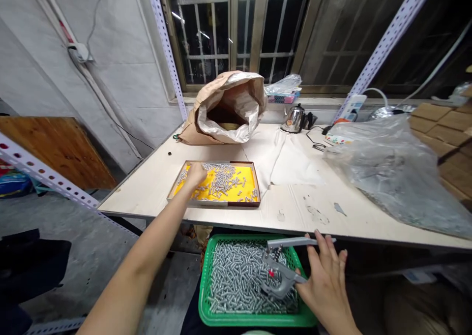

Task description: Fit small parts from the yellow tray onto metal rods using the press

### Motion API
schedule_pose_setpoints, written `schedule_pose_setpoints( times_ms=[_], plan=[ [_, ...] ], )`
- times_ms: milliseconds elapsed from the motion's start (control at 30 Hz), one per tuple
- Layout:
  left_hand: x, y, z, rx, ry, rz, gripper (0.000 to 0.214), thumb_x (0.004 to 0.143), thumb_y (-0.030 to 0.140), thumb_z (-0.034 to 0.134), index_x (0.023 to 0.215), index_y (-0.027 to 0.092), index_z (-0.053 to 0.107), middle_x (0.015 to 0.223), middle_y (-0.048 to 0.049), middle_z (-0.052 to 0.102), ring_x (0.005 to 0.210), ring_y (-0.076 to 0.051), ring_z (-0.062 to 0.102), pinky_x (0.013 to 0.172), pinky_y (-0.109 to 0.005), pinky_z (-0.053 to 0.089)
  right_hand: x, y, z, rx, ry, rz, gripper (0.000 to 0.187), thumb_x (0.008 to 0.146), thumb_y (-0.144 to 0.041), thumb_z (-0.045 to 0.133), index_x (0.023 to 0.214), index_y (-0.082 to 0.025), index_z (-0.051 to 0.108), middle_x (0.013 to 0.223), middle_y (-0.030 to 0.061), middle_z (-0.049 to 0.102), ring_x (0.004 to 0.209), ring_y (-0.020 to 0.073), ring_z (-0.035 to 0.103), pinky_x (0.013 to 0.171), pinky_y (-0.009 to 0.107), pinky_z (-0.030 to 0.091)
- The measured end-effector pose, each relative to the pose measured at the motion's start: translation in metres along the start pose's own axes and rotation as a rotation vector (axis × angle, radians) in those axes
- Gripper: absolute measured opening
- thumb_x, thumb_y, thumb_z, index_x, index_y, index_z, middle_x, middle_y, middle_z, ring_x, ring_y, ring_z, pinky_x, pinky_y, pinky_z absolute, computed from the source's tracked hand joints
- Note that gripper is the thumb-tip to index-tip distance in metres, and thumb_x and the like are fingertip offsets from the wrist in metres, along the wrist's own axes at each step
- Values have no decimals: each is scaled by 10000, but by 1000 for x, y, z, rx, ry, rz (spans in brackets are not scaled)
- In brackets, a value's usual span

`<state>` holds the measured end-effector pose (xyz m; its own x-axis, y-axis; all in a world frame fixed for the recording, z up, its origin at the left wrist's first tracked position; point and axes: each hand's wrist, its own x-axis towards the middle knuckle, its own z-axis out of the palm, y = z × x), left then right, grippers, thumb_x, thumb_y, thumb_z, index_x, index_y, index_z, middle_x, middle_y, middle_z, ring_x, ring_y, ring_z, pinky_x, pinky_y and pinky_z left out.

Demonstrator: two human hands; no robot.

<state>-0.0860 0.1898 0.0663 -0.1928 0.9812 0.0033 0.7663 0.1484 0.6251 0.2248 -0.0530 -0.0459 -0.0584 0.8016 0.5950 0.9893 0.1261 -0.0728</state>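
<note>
My left hand (196,173) is closed over a shallow tray (210,203) with a yellow bottom, at its left part. Its fingertips are down among small silver metal pieces (223,179); whatever they pinch is hidden. My right hand (326,273) holds grey spring-loaded pliers (282,276) by the handles, fingers on the upper one and thumb by the lower one. The handles are spread wide, and a red spot shows near the pivot. Beneath the pliers, a green plastic basket (204,295) is filled with similar silver pieces (239,276).
Behind the tray, an open paper sack (191,123) lies on the white table (295,204). A steel kettle (294,118) stands at the back. Clear plastic sheeting (398,177) and stacked brown cartons (435,123) occupy the right side. Perforated metal posts (167,45) rise at the table's sides.
</note>
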Motion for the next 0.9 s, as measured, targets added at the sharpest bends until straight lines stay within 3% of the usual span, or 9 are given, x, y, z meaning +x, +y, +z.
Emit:
schedule_pose_setpoints(
  times_ms=[67,133,200,233,333,500,667,900],
  plan=[
    [-38,0,9,-81,-61,45,201,826,253,588,741,87,662,738,-91,673,734,-184,608,627,-259,432,9,-2,-2,0,-31,34,513,742,-210,443,1234,-66,438,1500,230,237,1412,385,148,1066,678,199],
    [-87,-1,26,-229,-204,71,234,798,333,602,731,120,671,683,-58,674,627,-143,585,584,-236,428,20,-5,-3,20,-86,71,545,698,-183,468,1228,-60,437,1510,229,214,1423,372,110,1082,664,179],
    [-137,-3,47,-700,-476,-57,279,676,396,719,693,121,678,678,-73,684,582,-134,567,563,-240,425,31,-8,-3,47,-113,85,582,677,-183,490,1241,-58,425,1517,229,198,1427,364,90,1091,657,158],
    [-160,-3,58,-845,-533,-135,313,621,418,763,681,121,681,674,-73,685,579,-130,564,571,-243,425,35,-10,-3,56,-120,91,594,666,-175,494,1244,-55,423,1517,228,198,1429,358,87,1096,651,152],
    [-204,-1,86,-1071,-489,-285,362,532,433,827,667,122,699,648,-53,676,578,-118,541,576,-235,395,43,-16,-3,75,-128,91,607,646,-161,508,1236,-42,435,1516,231,204,1430,352,85,1105,639,137],
    [-219,1,98,-1035,-472,-281,361,546,460,813,661,132,715,590,-20,644,564,-120,490,588,-244,359,44,-22,-3,81,-136,96,633,613,-133,522,1234,-42,437,1513,232,213,1432,339,84,1109,643,111],
    [-217,1,86,-769,-503,-132,277,606,434,750,614,164,685,618,-17,649,649,-170,539,670,-269,385,42,-23,-4,78,-154,90,671,589,-111,507,1250,-39,417,1522,227,186,1438,326,51,1112,648,81],
    [-208,3,71,-434,-626,83,172,668,320,668,595,165,665,599,-9,629,629,-177,525,619,-260,347,39,-30,-7,104,-161,86,636,560,-99,479,1193,-60,443,1530,229,156,1436,331,75,1106,652,63]
  ],
)
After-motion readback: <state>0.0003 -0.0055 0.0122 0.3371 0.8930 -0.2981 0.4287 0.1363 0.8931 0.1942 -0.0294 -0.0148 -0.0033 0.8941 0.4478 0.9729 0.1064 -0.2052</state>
